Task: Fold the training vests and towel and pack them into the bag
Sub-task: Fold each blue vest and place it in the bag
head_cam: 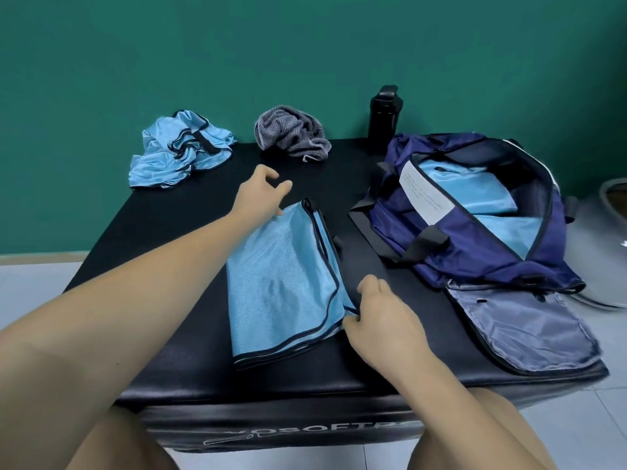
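Pinching the near right corner of the folded vest [285, 283], the right hand [376, 313] shows a narrow grip, fingers curled onto the dark-bound edge. The left hand [261, 191] lies at the far left corner of the same vest, its grip wide: fingers loosely bent, thumb apart, fingertips touching the cloth without closing on it. The folded vest, light blue with dark trim, lies flat as a long rectangle at the middle of the black padded bench [163, 239]. Near its right side sits the navy bag [390, 215], unzipped, with packed vests [488, 195] of the same blue visible inside and a grey-lined flap [522, 330] laid open toward the near edge. At the far left of the bench lies a crumpled vest [176, 154]; to its right, near the far edge, a bunched grey striped towel [291, 135]. A black bottle [385, 113] stands upright behind the bag, before the green wall [305, 39].
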Demonstrator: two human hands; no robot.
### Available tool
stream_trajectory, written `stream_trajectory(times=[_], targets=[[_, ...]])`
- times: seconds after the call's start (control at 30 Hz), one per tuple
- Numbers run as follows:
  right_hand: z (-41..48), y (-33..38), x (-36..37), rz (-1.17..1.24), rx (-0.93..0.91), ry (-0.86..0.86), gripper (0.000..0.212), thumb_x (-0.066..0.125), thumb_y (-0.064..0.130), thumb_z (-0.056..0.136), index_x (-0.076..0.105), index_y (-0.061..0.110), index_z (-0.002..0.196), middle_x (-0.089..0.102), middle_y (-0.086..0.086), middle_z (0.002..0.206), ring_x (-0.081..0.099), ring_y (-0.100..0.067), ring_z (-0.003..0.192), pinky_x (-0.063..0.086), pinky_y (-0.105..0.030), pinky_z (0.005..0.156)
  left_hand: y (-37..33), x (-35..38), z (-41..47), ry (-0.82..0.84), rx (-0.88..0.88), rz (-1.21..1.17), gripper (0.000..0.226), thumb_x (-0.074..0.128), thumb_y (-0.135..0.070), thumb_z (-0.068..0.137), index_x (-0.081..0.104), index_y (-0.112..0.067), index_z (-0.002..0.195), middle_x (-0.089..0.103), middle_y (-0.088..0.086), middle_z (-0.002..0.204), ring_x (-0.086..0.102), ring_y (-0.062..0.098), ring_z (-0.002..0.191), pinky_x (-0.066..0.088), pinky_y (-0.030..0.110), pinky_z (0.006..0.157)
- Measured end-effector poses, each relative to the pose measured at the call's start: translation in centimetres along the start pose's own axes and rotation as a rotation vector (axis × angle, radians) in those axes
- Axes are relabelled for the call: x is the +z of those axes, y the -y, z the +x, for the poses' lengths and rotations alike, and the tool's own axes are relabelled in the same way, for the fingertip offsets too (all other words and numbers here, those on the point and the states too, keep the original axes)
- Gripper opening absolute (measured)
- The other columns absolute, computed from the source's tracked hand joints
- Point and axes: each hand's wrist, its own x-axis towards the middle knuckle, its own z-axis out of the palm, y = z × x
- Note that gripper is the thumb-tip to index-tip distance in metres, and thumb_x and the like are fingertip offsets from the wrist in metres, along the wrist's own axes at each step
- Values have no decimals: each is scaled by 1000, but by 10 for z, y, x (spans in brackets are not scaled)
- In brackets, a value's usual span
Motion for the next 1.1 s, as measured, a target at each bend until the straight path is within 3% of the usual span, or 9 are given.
stream_trajectory(times=[0.13, 0.27, 0.37, 0.47, 0.6, 0.7, 0.83, 1.0, 1.1], targets=[[4, 4, -1, 40, -63, -175, 30, 57, 31, 98, 47, 20, 124, 47, 2, 118, 50, -24, 105, 49, -40, 78, 31, -21, -3, 2, 70, 194, 5, 72, -29, 92, 69, -30, 96, 69, -11, 85, 67, 12, 88, 57, 36, 84], [11, 8, 9, 157, 37, 1, 53, 52, 66, 99, 48, 23, 130, 51, 6, 119, 53, -18, 109, 51, -38, 85, 68, -38, -10, 70, 85, 427, 16, 77, -40, 89, 67, -29, 97, 65, -5, 102, 64, 17, 96, 56, 38, 83], [19, 10, 13, 147, 74, 56, 62, 57, 76, 91, 49, 22, 122, 52, 7, 112, 55, -17, 102, 52, -38, 82, 88, -48, -17, 77, 32, 453, 29, 79, -47, 87, 66, -27, 102, 60, -3, 107, 61, 19, 98, 53, 37, 81], [28, 13, 12, 152, 126, 104, 55, 68, 69, 88, 48, 21, 109, 56, 7, 100, 59, -16, 89, 49, -36, 69, 97, -53, -23, 50, 19, 443, 41, 82, -47, 85, 64, -27, 116, 55, 0, 118, 59, 20, 107, 50, 35, 89], [33, 17, 10, 122, 152, 145, 28, 68, 40, 89, 53, 18, 94, 63, 3, 88, 61, -20, 77, 49, -35, 63, 98, -52, -33, 5, 30, 335, 62, 89, -32, 82, 57, -22, 134, 51, 2, 126, 59, 17, 110, 45, 30, 94], [25, 23, 8, 137, 142, 219, 17, 65, 31, 88, 55, 17, 88, 64, 2, 86, 62, -21, 76, 49, -34, 62, 98, -50, -40, -6, 46, 302, 63, 87, -24, 84, 56, -23, 138, 53, 3, 128, 61, 17, 109, 48, 31, 94], [10, 27, 9, 115, 125, 304, 21, 68, 33, 85, 57, 16, 89, 66, 2, 85, 60, -20, 71, 45, -33, 58, 97, -49, -48, -10, 105, 326, 58, 84, -22, 87, 55, -22, 138, 52, 3, 134, 59, 17, 111, 49, 34, 98], [3, 24, 16, -112, -113, -58, 46, 69, 52, 92, 50, 22, 121, 50, 5, 114, 53, -21, 99, 51, -39, 82, 79, -50, -86, -73, 238, 382, 41, 73, -27, 97, 57, -25, 134, 47, -7, 140, 59, 18, 112, 52, 42, 96], [12, 36, 30, -102, -323, -219, 54, 55, 50, 103, 49, 18, 146, 50, -1, 144, 52, -25, 126, 46, -41, 105, 67, -38, -130, 23, 311, 421, 41, 63, -32, 104, 54, -24, 143, 45, -6, 152, 54, 22, 132, 47, 48, 109]])
